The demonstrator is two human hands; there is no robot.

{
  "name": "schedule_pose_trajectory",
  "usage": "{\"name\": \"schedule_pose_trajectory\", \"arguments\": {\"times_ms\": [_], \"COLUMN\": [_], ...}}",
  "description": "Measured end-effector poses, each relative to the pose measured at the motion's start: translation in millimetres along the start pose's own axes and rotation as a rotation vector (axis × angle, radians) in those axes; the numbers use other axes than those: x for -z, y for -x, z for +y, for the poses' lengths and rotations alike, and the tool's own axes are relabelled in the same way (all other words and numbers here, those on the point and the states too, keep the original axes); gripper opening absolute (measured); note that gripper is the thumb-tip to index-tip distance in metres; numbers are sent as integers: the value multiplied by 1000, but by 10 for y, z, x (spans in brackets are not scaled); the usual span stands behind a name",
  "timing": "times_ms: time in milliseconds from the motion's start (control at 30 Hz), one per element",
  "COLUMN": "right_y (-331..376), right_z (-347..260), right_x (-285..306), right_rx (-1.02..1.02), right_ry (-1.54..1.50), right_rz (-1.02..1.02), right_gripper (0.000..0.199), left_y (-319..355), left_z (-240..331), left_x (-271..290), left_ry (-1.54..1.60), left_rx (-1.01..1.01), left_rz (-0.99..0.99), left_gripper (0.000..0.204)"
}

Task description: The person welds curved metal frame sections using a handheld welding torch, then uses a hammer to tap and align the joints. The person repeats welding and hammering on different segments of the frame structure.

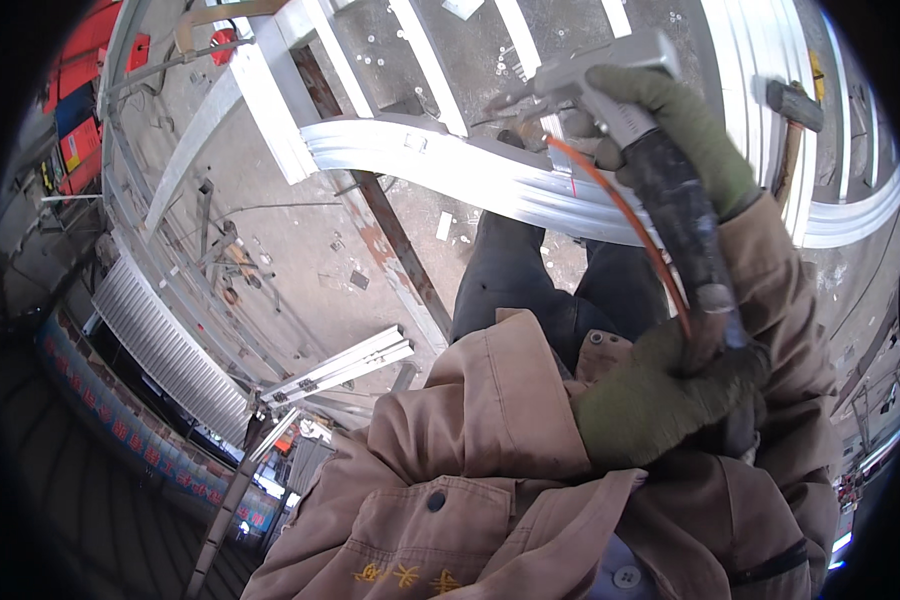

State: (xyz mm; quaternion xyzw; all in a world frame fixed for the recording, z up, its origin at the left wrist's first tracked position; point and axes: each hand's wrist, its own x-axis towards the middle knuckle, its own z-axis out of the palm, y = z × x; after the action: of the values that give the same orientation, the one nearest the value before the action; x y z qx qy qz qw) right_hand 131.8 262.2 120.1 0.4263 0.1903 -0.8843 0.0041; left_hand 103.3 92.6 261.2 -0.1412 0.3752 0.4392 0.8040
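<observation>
My right hand, in a green glove, is wrapped round a handheld welding gun with a grey metal body. Its narrow nozzle points left over a curved, silvery ribbed metal strip. A thin orange tube runs from near the nozzle down along the gun's thick black hose. Lower down, close to my body, my gloved left hand is closed round that hose. A small red light mark shows on the strip below the nozzle. My right fingertips are partly blurred.
A hammer lies across the metal profiles at the right. Straight silvery bars cross the frame ahead. A rusty beam runs beneath the strip. White-silver profiles jut out at the lower left. Small scraps litter the grey floor.
</observation>
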Motion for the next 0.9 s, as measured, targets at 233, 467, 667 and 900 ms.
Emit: {"name": "schedule_pose_trajectory", "arguments": {"times_ms": [233, 467, 667, 900], "right_y": [-165, -266, -387, -401], "right_z": [243, 382, 485, 537], "right_x": [-329, -449, -508, -472], "right_rx": [-13, -43, -44, -94], "right_ry": [-90, -176, -275, -287], "right_rz": [274, 318, 370, 374], "right_gripper": [52, 51, 48, 47], "left_y": [295, 444, 493, 516], "left_z": [292, 671, 959, 992], "left_x": [258, 440, 500, 620], "left_ry": [-2, -39, 1, 54], "left_rx": [113, 302, 372, 374], "left_rz": [138, 171, 166, 166], "left_gripper": [43, 42, 42, 40]}}
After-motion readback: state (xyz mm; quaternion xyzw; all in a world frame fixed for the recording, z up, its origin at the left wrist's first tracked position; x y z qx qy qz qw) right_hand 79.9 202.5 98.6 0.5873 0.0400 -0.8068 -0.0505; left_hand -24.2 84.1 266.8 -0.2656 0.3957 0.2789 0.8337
